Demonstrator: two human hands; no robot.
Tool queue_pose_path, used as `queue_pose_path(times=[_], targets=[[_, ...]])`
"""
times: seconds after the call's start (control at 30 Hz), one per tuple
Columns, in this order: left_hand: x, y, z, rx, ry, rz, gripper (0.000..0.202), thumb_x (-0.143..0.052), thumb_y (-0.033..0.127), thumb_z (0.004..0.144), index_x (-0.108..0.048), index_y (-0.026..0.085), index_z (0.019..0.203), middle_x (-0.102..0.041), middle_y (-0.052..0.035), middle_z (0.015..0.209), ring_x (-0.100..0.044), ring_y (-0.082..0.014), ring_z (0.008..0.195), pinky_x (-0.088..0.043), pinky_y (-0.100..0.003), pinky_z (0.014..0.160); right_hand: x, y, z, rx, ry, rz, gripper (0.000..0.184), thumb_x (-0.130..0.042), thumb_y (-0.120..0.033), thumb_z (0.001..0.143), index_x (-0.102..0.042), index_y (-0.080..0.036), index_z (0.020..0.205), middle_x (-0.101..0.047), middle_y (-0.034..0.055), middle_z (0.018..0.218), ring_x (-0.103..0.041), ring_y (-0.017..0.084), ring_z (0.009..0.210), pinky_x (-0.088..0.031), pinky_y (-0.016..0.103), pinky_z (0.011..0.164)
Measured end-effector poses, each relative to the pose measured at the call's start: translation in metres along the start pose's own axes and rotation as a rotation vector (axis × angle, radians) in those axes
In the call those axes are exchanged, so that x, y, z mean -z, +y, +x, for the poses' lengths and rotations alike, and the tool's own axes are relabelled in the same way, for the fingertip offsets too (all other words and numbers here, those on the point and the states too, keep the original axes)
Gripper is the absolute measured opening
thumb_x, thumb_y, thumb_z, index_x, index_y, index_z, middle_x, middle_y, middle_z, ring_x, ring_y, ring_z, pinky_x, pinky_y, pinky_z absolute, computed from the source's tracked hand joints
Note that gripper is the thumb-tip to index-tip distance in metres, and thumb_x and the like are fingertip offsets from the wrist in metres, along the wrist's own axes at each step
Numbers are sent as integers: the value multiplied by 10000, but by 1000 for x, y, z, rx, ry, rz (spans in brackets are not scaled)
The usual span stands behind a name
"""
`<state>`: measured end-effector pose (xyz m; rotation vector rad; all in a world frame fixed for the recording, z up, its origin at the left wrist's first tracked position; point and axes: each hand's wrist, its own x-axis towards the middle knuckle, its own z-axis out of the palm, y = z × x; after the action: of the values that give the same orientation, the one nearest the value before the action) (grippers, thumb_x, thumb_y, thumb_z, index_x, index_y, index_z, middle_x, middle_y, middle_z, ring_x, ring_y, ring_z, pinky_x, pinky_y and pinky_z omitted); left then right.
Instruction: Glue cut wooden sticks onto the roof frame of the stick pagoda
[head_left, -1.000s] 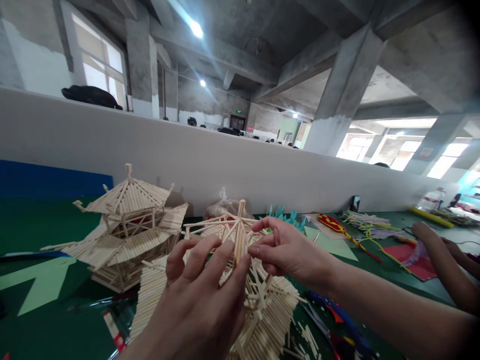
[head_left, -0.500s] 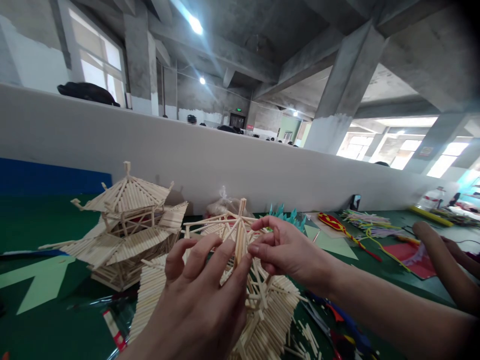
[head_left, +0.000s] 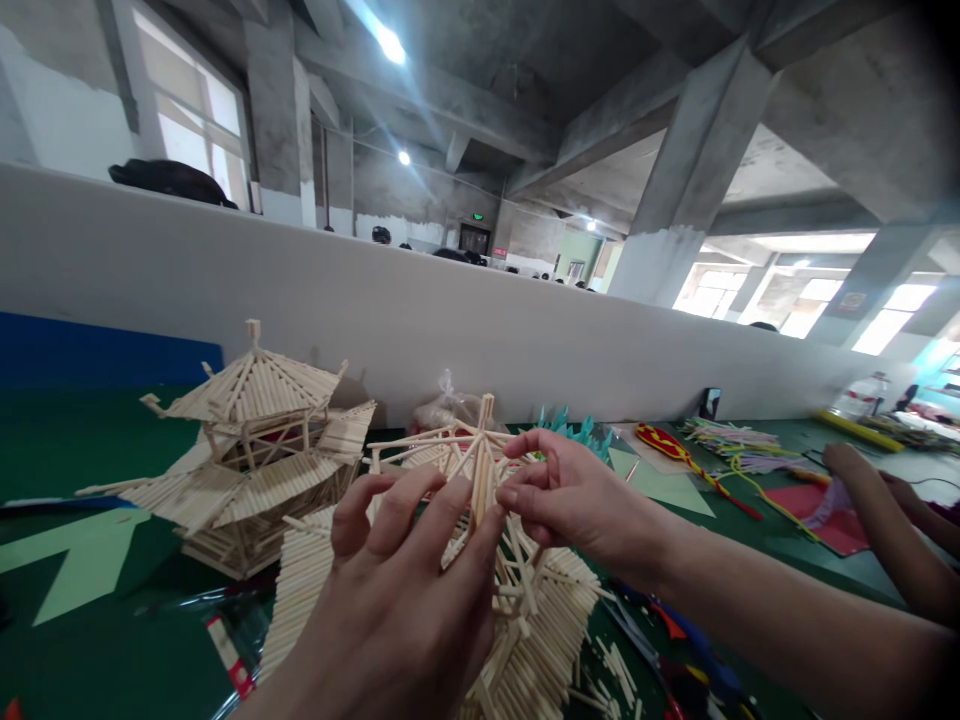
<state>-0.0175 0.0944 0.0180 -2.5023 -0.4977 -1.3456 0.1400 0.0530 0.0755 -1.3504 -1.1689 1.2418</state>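
A pavilion model made of thin wooden sticks stands in front of me, its upper roof an open frame of ribs meeting at a short upright post. My left hand reaches over the near side, with thumb and fingers closed on the wooden sticks sloping down from that post. Opposite it, my right hand is in a pinch at the same sticks, its thumb and index finger close to my left fingertips. Whatever lies right between the right fingertips is hidden. My left hand covers much of the model's near side.
Another stick pavilion with a covered roof stands at left. Scissors and cut stick pieces lie at right front. Behind are a clear plastic bag, teal pointed pieces and a white partition. Another person's arm works at far right.
Both my hands keep nearly the same place and grip on the roof sticks. At far right, the other person's hand has shifted slightly with a pale purple material.
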Motion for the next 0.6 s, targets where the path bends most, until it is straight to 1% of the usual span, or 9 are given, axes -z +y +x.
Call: queue_pose_path(times=[0.2, 0.33, 0.43, 0.6], targets=[[-1, 0, 1, -2, -5, 3, 280, -489, 252, 783, -614, 183, 1025, -613, -123, 999, -464, -314, 1014, -319, -518, 840, 0, -1, -1, -1, -13, 8, 291, -573, -109, 728, -368, -173, 924, -454, -84, 521, -397, 32, 397, -270, 166, 404], [-1, 1, 1, -6, -3, 6, 275, -488, 246, 784, -614, 182, 1020, -617, -122, 995, -468, -310, 1005, -324, -520, 833, 0, -3, -2, -20, -1, -2, 305, -586, -128, 723, -376, -164, 942, -465, -76, 522, -407, 37, 402, -268, 171, 400], [0, 3, 1, 20, -7, -4, 259, -476, 243, 795, -622, 192, 1003, -622, -117, 990, -469, -303, 1005, -322, -525, 840, 0, -3, -2, -26, 6, -11, 315, -596, -141, 715, -383, -164, 946, -482, -68, 539, -425, 41, 411, -280, 173, 399], [3, 3, 2, 37, -9, -7, 266, -477, 239, 801, -615, 180, 1022, -621, -126, 1010, -470, -309, 1011, -316, -538, 852, 1, 0, -2, 5, -7, 5, 302, -587, -135, 724, -382, -154, 945, -497, -58, 552, -446, 41, 432, -273, 160, 396]])
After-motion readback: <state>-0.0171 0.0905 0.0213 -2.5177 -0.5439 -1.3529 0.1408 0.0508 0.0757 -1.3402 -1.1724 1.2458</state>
